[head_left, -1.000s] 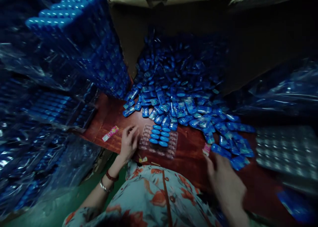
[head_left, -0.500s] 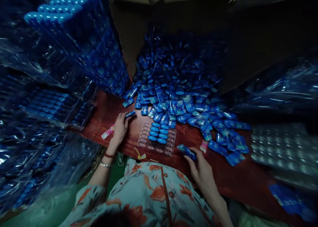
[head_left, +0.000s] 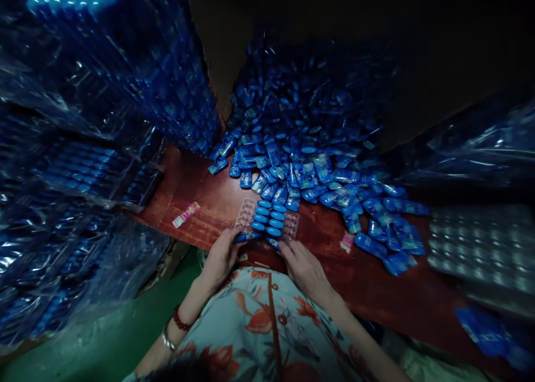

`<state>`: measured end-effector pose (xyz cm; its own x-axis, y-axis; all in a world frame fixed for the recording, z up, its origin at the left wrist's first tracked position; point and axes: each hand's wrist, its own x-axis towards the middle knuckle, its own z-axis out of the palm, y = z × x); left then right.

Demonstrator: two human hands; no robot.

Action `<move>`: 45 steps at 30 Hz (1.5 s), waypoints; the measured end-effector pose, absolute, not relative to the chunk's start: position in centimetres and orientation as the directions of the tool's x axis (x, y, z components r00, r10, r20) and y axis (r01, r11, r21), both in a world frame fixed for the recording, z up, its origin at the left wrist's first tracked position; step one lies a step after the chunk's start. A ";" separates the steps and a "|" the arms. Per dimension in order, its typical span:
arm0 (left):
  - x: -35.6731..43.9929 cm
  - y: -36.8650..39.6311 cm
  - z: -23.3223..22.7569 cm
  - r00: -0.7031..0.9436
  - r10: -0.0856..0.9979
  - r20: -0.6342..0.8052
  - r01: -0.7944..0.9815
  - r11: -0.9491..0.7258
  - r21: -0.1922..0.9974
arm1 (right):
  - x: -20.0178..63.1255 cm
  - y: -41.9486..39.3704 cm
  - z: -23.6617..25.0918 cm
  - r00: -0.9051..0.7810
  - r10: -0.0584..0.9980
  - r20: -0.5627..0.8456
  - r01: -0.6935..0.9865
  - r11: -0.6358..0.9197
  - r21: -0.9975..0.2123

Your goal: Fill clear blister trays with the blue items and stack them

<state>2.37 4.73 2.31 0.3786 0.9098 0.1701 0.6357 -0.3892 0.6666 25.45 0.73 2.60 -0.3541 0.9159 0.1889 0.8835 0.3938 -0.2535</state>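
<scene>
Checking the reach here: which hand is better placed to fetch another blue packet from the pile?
Probably the right hand: loose blue packets trail down the table on its side. The left hand presses a packet at the tray.

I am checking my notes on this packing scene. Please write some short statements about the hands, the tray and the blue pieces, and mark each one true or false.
1. The left hand holds a blue piece at the near edge of the clear tray. True.
2. The tray is completely filled with blue pieces. False: only its middle rows are filled; the side pockets are bare.
3. The right hand rests far from the tray, on the loose heap. False: it is at the tray's near edge.
4. A small pink label lies on the wooden table, left of the tray. True.
5. The left wrist carries bracelets. True.
</scene>
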 end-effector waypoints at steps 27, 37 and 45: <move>4.3 6.4 2.1 0.816 0.553 0.168 0.488 -0.815 0.311 | 21.8 4.0 7.4 -0.495 0.841 -0.217 0.868 0.492 -0.072; 2.6 7.5 0.6 0.476 0.774 0.417 0.588 -0.633 0.503 | 24.2 2.5 6.7 -0.312 0.947 0.073 0.923 0.321 -0.215; 5.0 19.4 0.3 0.452 0.867 0.211 0.816 -0.497 0.294 | 30.0 9.4 4.1 -0.398 0.914 -0.075 0.916 0.393 -0.077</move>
